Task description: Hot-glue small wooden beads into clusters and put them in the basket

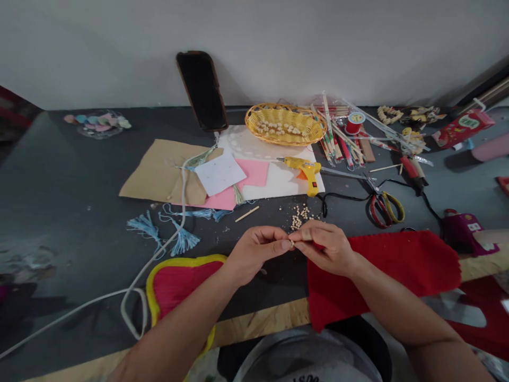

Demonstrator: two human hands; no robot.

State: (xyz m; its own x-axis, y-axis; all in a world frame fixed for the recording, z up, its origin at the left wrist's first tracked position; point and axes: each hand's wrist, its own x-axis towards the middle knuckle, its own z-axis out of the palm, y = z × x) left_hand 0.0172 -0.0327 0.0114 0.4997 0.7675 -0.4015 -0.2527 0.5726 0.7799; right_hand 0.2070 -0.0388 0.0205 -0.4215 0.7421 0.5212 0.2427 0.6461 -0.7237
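Observation:
Between the fingertips of both hands, just above the table's near side, is a small pale bead [291,243]. My left hand [259,248] pinches it from the left with thumb and forefinger. From the right my right hand [325,245] closes on the same spot, a band round one of its fingers. Any thread in the fingers is too small to make out. Loose wooden beads [300,213] lie in a scatter just beyond the fingertips. A red felt cloth [401,262] spreads under and beside my right forearm.
A yellow glue gun [304,171] lies on white sheets, with scissors [384,204] to its right. Behind stand a wicker basket [286,135] of beads and a phone [202,90]. Blue tassels [185,241] and a white cable [184,196] are at left.

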